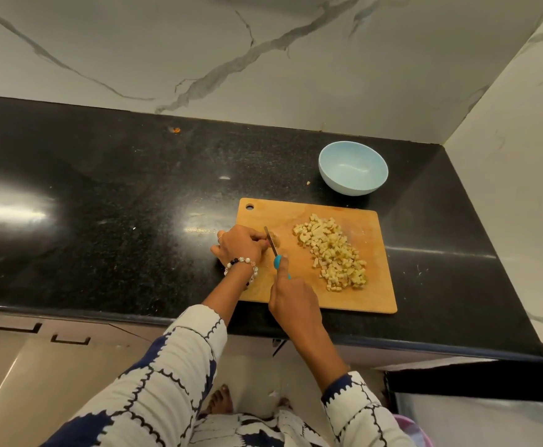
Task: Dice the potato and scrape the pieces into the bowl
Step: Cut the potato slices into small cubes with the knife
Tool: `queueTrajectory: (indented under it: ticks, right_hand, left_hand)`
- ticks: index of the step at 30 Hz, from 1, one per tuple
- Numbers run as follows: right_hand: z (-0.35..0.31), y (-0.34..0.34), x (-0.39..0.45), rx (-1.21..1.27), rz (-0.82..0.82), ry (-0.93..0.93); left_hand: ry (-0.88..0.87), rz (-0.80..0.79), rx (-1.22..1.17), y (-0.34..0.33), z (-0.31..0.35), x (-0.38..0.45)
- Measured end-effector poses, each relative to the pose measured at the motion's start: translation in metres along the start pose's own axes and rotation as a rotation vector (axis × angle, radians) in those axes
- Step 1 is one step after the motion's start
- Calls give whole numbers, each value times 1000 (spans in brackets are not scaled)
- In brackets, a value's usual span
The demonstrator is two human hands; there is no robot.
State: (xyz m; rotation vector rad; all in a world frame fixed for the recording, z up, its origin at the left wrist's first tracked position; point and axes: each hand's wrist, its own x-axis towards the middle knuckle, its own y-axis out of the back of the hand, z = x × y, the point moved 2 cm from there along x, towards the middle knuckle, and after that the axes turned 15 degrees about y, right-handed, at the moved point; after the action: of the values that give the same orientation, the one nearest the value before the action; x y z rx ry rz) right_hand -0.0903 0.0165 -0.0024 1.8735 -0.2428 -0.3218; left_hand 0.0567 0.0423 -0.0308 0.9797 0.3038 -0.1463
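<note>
Gripping the blue handle of a knife (276, 250), the right hand (291, 298) has its fingers curled around it and the index finger laid along the top. The blade points away from the person and stands just beside the fingertips of the left hand (239, 245). This left hand, with a bead bracelet (242, 265) on the wrist, has its fingers bent down and pinches a small last piece of potato (275, 237) on the cutting board (376, 298); the piece is mostly hidden by the fingers and the blade, so its shape cannot be told. Both hands are over the near left part of the wooden board.

To the right of the knife blade, well apart from both hands, a long heap of diced potato (331, 253) lies on the board, in small pale yellow cubes.

Beyond the board, farther from the fingers, a light blue bowl (325, 171) stands upright on the black countertop (102, 188). It holds nothing. One tiny crumb (309, 182) lies on the countertop just to the left of the bowl. Behind it rises a white marble wall (263, 53).
</note>
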Motion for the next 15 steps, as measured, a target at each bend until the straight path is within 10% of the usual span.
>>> queueTrajectory:
  ticks: [9,15]
  right_hand:
    - [7,8,-35,48,-98,-1]
    - [33,28,-48,366,220,-10]
  left_hand:
    - [34,9,1,1,3,-2]
    - [-69,105,85,-2,15,-19]
